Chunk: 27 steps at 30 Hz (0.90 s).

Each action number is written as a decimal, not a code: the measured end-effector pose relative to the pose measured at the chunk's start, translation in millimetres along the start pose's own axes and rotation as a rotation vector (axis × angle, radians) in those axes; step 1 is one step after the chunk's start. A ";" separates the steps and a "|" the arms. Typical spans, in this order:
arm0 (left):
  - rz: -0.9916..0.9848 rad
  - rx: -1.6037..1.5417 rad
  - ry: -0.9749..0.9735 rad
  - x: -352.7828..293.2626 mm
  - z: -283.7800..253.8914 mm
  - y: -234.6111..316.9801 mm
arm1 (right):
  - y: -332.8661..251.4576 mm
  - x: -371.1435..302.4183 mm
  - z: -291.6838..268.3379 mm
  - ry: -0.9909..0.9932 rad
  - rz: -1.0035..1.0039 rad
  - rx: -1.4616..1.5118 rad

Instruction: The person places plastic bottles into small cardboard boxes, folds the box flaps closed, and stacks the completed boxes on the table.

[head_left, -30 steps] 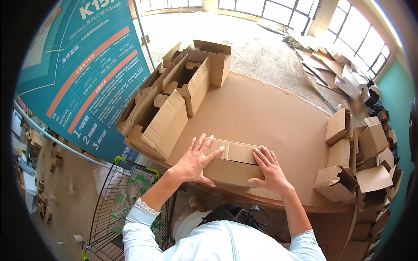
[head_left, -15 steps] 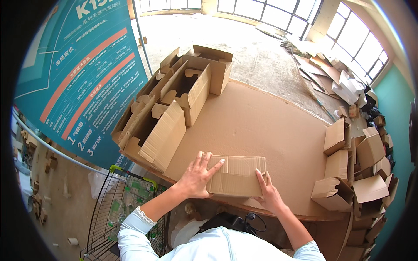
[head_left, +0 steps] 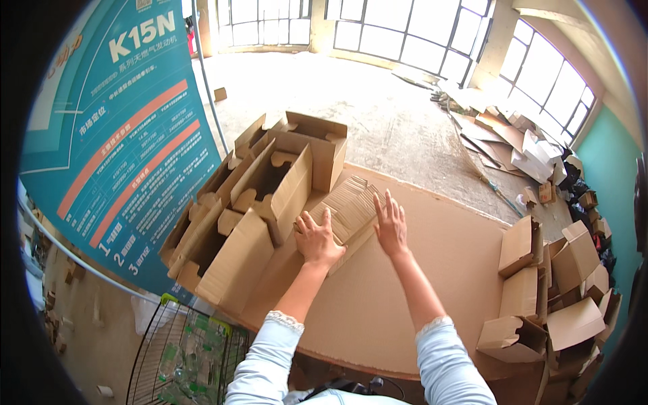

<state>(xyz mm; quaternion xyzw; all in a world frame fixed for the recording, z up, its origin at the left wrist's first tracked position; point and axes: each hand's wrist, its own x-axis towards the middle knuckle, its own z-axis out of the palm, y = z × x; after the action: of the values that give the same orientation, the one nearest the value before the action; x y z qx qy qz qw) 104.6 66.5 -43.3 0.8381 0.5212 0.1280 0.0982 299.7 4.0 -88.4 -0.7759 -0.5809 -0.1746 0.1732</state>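
Note:
A brown cardboard box (head_left: pixel 349 201) with creased, ribbed faces lies at a slant on the cardboard-topped table, just right of a row of open boxes. My left hand (head_left: pixel 318 237) rests on its near left part, fingers and thumb spread. Along its right edge my right hand (head_left: pixel 391 226) is stretched out, fingers straight and pointing away from me, seemingly touching the side. The open boxes (head_left: pixel 244 253) stand upright at the table's left, their flaps raised. The underside of the ribbed box is hidden.
More open boxes (head_left: pixel 520 290) are piled along the table's (head_left: pixel 405 297) right edge. A wire cart (head_left: pixel 192 351) with plastic bottles stands at the lower left, beneath a teal banner (head_left: pixel 128 155). Flattened cardboard and a broom (head_left: pixel 496 189) lie on the far floor.
Both hands have carried the box from the table's near edge away from me and slightly left, turning it to a slant beside the row. My right fingers have straightened. The view has tilted up.

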 end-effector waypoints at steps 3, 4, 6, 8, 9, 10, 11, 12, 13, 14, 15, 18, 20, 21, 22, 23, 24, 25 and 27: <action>-0.084 0.014 0.007 45.1 21.7 18.6 | -40.4 -40.0 -6.3 0.031 0.025 0.234; -0.112 0.022 0.030 59.0 25.7 23.2 | -51.5 -62.9 -16.3 -0.008 0.025 0.325; -0.144 0.018 0.068 83.8 33.8 47.1 | -58.5 -115.5 -40.6 -0.107 0.114 0.377; -0.210 0.018 0.067 105.8 34.9 66.0 | -62.0 -167.7 -67.0 -0.184 0.224 0.475; -0.247 0.011 0.074 113.7 36.6 75.1 | -60.7 -195.7 -77.9 -0.198 0.265 0.505; -0.288 0.011 0.080 119.9 38.6 80.9 | -59.0 -222.8 -88.1 -0.216 0.306 0.541; -0.319 0.023 0.069 124.9 38.5 89.0 | -58.4 -248.6 -99.8 -0.203 0.387 0.564; -0.333 0.029 0.092 132.4 48.7 94.2 | -57.0 -266.2 -113.9 -0.184 0.476 0.590; -0.327 0.023 0.117 141.0 56.7 96.1 | -51.6 -278.1 -126.7 -0.154 0.528 0.549; -0.316 0.023 0.138 145.0 61.5 95.7 | -49.7 -291.2 -141.3 -0.124 0.588 0.513; -0.315 -0.006 0.141 143.5 59.6 101.0 | -46.8 -305.6 -151.4 -0.086 0.661 0.474; -0.324 0.024 0.082 142.8 46.9 106.6 | -18.8 -327.3 -184.2 -0.050 0.755 0.416; -0.334 0.073 -0.002 137.5 38.8 117.7 | 1.0 -320.2 -212.7 0.031 0.798 0.355; -0.298 0.079 -0.024 136.4 39.7 117.3 | 15.6 -314.7 -224.7 0.088 0.780 0.313; -0.279 0.085 -0.037 142.5 40.2 104.1 | 31.5 -304.4 -234.3 0.139 0.744 0.275; -0.235 0.080 -0.018 163.6 54.9 69.7 | 53.5 -294.7 -240.3 0.200 0.696 0.193; -0.189 0.063 -0.002 188.3 73.6 37.4 | 74.7 -282.1 -251.8 0.258 0.646 0.096; -0.101 0.026 0.084 206.2 87.0 8.6 | 96.0 -265.0 -263.5 0.305 0.630 0.007; 0.099 -0.074 0.287 184.6 98.2 -3.8 | 151.3 -234.8 -273.2 0.337 0.638 -0.181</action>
<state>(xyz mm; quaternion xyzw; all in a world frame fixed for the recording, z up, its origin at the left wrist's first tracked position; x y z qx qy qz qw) 210.8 231.0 -116.8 0.8315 0.4830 0.2702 0.0469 364.2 -362.4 30.9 -0.8906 -0.2552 -0.2877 0.2428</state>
